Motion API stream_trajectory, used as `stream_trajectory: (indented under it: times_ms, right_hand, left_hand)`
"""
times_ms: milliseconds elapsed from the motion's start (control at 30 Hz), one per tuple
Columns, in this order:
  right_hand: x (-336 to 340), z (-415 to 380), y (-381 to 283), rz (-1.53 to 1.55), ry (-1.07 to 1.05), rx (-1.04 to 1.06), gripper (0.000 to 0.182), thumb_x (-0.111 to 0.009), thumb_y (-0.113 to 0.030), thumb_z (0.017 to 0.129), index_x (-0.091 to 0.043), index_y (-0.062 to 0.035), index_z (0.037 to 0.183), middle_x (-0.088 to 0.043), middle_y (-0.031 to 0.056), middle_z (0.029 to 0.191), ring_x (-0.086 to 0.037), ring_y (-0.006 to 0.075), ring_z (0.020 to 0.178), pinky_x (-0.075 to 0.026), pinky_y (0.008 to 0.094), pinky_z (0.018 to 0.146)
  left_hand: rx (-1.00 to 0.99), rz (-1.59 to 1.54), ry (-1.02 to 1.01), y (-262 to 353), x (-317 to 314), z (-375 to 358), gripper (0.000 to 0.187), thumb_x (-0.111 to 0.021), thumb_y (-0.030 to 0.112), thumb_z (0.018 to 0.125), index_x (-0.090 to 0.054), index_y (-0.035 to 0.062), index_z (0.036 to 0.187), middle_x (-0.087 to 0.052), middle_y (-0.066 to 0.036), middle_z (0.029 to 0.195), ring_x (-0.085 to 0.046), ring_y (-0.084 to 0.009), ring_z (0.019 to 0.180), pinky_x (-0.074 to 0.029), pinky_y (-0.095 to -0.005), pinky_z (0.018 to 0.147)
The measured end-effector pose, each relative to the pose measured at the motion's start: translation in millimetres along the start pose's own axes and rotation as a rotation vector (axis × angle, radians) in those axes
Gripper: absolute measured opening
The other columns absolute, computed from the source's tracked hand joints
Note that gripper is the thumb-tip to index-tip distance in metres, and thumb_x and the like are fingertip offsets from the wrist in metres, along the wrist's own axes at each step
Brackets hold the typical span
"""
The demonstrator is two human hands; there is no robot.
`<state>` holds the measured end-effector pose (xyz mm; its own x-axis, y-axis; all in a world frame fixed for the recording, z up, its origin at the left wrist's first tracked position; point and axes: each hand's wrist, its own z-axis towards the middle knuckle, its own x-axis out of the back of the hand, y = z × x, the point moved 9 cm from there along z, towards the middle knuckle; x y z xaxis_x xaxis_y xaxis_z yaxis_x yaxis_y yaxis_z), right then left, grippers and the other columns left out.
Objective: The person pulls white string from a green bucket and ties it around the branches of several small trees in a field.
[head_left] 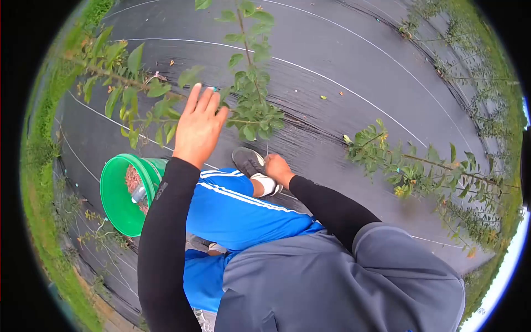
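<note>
Reaching left hand (198, 126) open into sapling (250, 105) | right hand (277, 168) closed, contents unclear | green bucket (123, 193) beside knee

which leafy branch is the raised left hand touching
The upright green leafy sapling at top centre; the left hand reaches into its leaves, while the right-side leafy branch stands untouched.

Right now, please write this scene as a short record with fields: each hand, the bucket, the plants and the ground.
left hand: left hand raised, fingers spread, open grip, touching the leafy branch
right hand: right hand low beside the grey shoe, closed as if pinching; what it holds cannot be seen
bucket: green bucket left of the blue trouser leg, with brownish material and a pale item inside
plants: second branch lies at the right
ground: black ground cloth with white lines
</note>
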<state>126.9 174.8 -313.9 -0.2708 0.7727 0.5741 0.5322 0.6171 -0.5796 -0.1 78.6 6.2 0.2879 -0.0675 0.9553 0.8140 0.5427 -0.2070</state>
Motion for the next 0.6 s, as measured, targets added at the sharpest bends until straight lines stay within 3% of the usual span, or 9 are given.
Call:
stream_trajectory:
  times_ms: [100,200,267,300,333,400,467,533,600]
  right_hand:
    - [-34,33,-73,-0.243,-0.136,0.088,0.032,-0.049,-0.018,0.079,-0.062,0.003,0.1,-0.059,0.0278,0.103,-0.055,0.0415,0.101,-0.046,0.0444,0.083]
    - [-22,40,-104,0.62,0.229,0.674,0.024,-0.053,-0.02,0.077,-0.068,-0.0024,0.083,-0.064,0.0195,0.091,-0.062,0.0362,0.085,-0.05,0.0403,0.073]
    - [-53,68,-110,-0.665,-0.053,0.329,0.024,-0.051,-0.018,0.075,-0.07,-0.0033,0.079,-0.064,0.0202,0.088,-0.061,0.036,0.087,-0.05,0.0419,0.072]
    - [-51,59,-109,-0.67,-0.055,0.381,0.024,-0.052,-0.017,0.073,-0.069,-0.0011,0.082,-0.063,0.0219,0.089,-0.061,0.0363,0.089,-0.05,0.0428,0.073]
    - [-34,50,-92,-0.489,0.029,0.1,0.026,-0.052,-0.018,0.074,-0.068,0.0006,0.084,-0.063,0.0235,0.091,-0.061,0.0364,0.092,-0.05,0.0423,0.076]
    - [-29,19,-102,-0.731,-0.058,0.219,0.026,-0.05,-0.017,0.079,-0.067,0.0006,0.089,-0.062,0.0218,0.1,-0.059,0.0351,0.098,-0.048,0.0398,0.084]
    - [-50,110,-2,-0.776,0.035,0.23,0.023,-0.049,-0.012,0.078,-0.068,-0.0003,0.086,-0.063,0.0212,0.1,-0.061,0.0352,0.095,-0.049,0.0401,0.081]
    - [-52,105,-2,-0.881,0.016,0.255,0.023,-0.052,-0.014,0.078,-0.068,0.0003,0.084,-0.063,0.0212,0.097,-0.061,0.0348,0.093,-0.05,0.0408,0.079]
    - [-40,63,-39,-0.918,-0.068,0.433,0.025,-0.052,-0.018,0.079,-0.067,0.0011,0.086,-0.064,0.0212,0.096,-0.061,0.0349,0.093,-0.05,0.0414,0.077]
  left_hand:
    - [-0.135,0.055,0.124,31,42,15,0.02,-0.055,0.013,0.069,-0.06,0.0038,0.086,-0.057,-0.012,0.106,-0.046,-0.0254,0.115,-0.028,-0.0402,0.106]
    - [-0.099,-0.141,0.301,93,58,8,0.026,-0.058,0.013,0.067,-0.062,0.0034,0.09,-0.058,-0.011,0.099,-0.054,-0.023,0.096,-0.051,-0.0336,0.073]
    - [-0.14,0.034,0.374,135,88,-14,0.018,-0.06,0.015,0.065,-0.061,0.0075,0.081,-0.056,-0.007,0.086,-0.054,-0.0207,0.081,-0.047,-0.0329,0.067]
    - [-0.156,0.122,0.413,155,103,-25,0.014,-0.061,0.016,0.065,-0.061,0.0095,0.077,-0.055,-0.005,0.079,-0.054,-0.0196,0.074,-0.045,-0.0325,0.064]
    - [-0.082,-0.627,0.396,139,136,-44,0.01,-0.06,0.016,0.065,-0.061,0.0106,0.074,-0.054,-0.004,0.075,-0.054,-0.0197,0.074,-0.044,-0.0321,0.065]
    - [-0.034,-0.767,0.405,129,174,-84,0.009,-0.057,0.012,0.063,-0.053,0.0066,0.068,-0.049,-0.006,0.072,-0.056,-0.0228,0.08,-0.046,-0.0343,0.08]
    - [0.052,-0.858,0.287,89,193,-140,0.015,-0.059,0.009,0.064,-0.057,0.0053,0.078,-0.053,-0.007,0.076,-0.056,-0.0245,0.08,-0.045,-0.0373,0.081]
    - [0.189,-0.89,0.221,30,197,-202,0.025,-0.061,0.003,0.067,-0.059,0.0062,0.092,-0.059,-0.007,0.087,-0.057,-0.0251,0.084,-0.044,-0.038,0.084]
    - [0.451,-0.6,0.177,-48,207,-260,0.027,-0.062,0.003,0.074,-0.062,0.0061,0.101,-0.063,-0.009,0.101,-0.058,-0.0277,0.096,-0.046,-0.0363,0.083]
